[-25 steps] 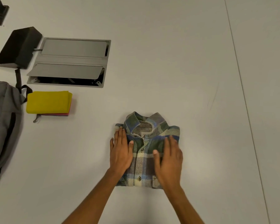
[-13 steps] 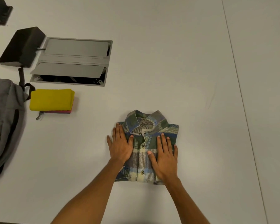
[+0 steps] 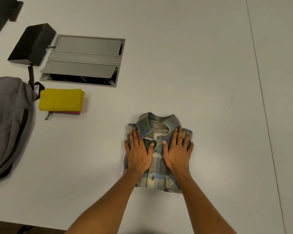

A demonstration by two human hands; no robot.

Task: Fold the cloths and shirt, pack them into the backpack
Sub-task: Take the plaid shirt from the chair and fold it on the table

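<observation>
Hands: left hand and right hand lie flat, fingers straight, pressing the shirt, grasping nothing.
Shirt: folded plaid flannel rectangle near the counter's front edge; long axis runs near to far, collar pointing away.
Counter: smooth, pale grey.
Cloths: folded yellow one atop a pink one, mostly hidden, just beside the backpack.
Backpack: soft grey fabric, lying flat, cut off at left.
Cable hatch: grey metal, nearer flap ajar.
Black box: angular, beside the hatch.
</observation>
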